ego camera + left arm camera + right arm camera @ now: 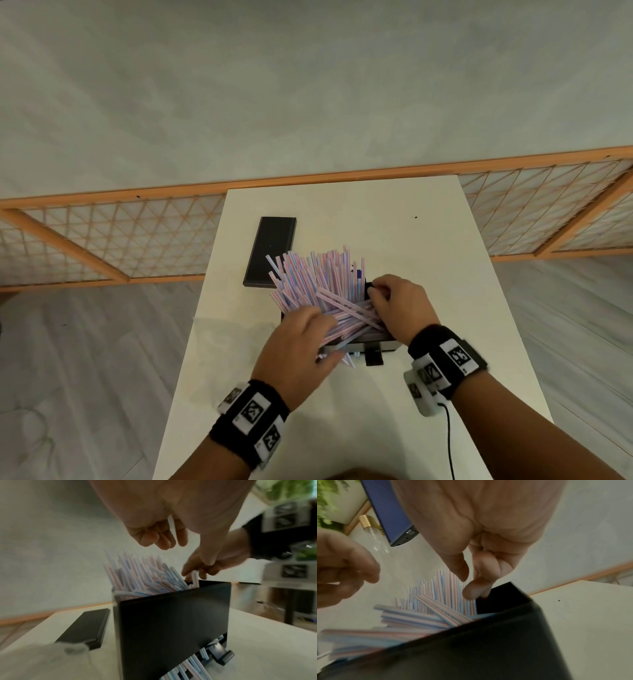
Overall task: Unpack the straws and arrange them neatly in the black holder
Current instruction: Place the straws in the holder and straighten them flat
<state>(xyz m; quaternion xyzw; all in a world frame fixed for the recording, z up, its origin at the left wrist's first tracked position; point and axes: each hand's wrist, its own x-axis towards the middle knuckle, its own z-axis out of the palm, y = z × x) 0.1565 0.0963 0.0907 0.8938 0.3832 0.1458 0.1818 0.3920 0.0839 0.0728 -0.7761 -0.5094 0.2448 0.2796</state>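
Note:
The black holder (171,628) stands on the white table (445,274), crammed with pink and blue striped straws (315,277) that fan out of its open top. Several lean over its front-left edge. My left hand (318,318) lies over those leaning straws. In the left wrist view its fingers (164,539) are curled, with a pale straw end showing between them. My right hand (376,291) is at the holder's right end, thumb and fingers (469,585) pinching straws (436,599) beside the holder's black corner (505,595). More straws stick out of the slot (188,666) at the holder's foot.
A flat black lid (270,251) lies behind and left of the holder. Crumpled clear plastic wrapping (42,655) sits at the table's left side. A black lever (373,358) juts from the holder's front. An orange lattice screen (102,240) lies beyond the table.

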